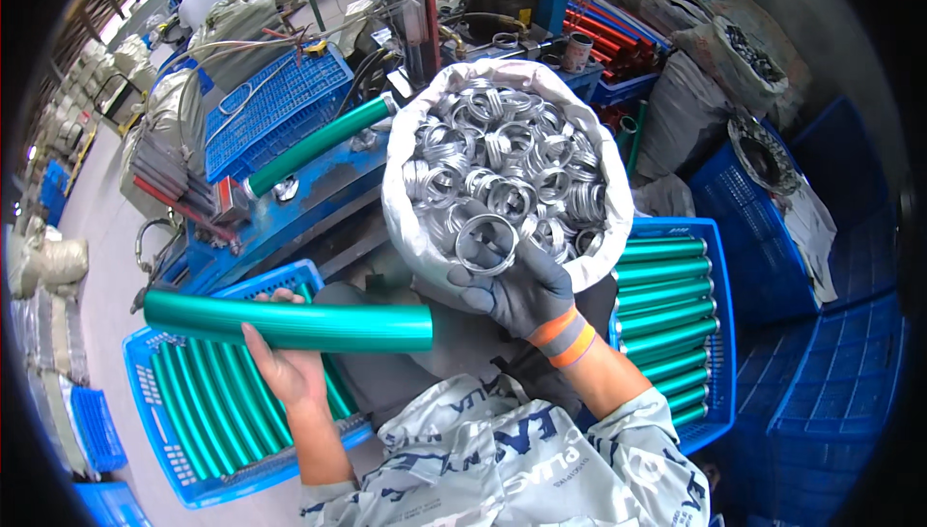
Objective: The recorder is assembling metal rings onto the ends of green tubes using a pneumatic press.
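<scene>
Blue counter (323,203): running slantwise behind the left crate and the sack, and carrying one green tube along its upper side.
White sack (401,208): standing open in the middle, its rim folding outward, and holding a heap of silvery metal rings (497,145); what is bearing it from below, I cannot tell.
Left crate (157,426): sitting at the lower left, its blue walls enclosing a row of green tubes that are lying side by side.
Right crate (722,334): sitting just beside the sack on the right, holding another row of green tubes that are lying crosswise.
Held tube (338,322): lying nearly level in the left hand, passing above the left crate and pointing its right end toward the space below the sack.
Counter tube (319,145): slanting upward to the right, its lower end resting near a red-edged block.
Right hand (531,290): wearing a dark grey glove with an orange-striped cuff; its grip is pinching one ring between thumb and fingers.
Left hand (290,368): working bare; its grip is wrapping around the held tube from beneath.
Held ring (460,249): showing its round opening over the sack's near rim, well apart from the held tube.
</scene>
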Tool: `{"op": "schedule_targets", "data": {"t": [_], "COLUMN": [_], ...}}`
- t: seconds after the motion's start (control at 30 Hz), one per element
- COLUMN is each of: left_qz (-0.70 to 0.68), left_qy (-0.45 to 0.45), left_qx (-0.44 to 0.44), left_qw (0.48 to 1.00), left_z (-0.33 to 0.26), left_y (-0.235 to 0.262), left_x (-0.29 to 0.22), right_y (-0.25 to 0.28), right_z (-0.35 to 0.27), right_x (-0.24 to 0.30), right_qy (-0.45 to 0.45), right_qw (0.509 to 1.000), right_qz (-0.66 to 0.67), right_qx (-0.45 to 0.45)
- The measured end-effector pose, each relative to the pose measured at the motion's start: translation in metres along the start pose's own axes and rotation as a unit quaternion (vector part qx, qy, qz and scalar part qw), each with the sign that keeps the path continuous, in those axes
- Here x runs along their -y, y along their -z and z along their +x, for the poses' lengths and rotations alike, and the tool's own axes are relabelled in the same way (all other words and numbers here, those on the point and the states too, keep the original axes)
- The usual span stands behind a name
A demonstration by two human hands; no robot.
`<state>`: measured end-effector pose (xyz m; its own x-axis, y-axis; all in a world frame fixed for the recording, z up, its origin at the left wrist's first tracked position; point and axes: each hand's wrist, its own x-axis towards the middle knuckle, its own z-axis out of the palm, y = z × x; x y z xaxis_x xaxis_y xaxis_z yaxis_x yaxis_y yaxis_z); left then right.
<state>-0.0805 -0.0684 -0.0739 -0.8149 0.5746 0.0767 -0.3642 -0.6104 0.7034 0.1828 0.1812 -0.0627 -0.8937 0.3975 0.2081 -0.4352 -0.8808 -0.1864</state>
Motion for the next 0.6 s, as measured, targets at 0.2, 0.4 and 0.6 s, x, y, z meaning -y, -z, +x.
{"op": "schedule_targets", "data": {"t": [0.2,0.4,0.6], "left_qz": [-0.076,-0.04,-0.013], "left_qy": [0.059,0.032,-0.005], "left_qx": [-0.044,-0.047,-0.042], "left_qw": [0.994,0.998,0.999], "left_z": [-0.005,-0.019,-0.024], "left_y": [-0.004,-0.001,-0.005], "left_x": [0.014,0.026,0.019], "right_y": [0.012,0.002,0.003], "right_z": [-0.001,0.0,0.001], "right_x": [-0.003,-0.024,-0.025], "right_qy": [0.013,0.024,0.006], "right_qw": [0.98,0.921,0.893], "right_qz": [-0.187,-0.365,-0.437], "right_qx": [-0.073,-0.132,-0.104]}}
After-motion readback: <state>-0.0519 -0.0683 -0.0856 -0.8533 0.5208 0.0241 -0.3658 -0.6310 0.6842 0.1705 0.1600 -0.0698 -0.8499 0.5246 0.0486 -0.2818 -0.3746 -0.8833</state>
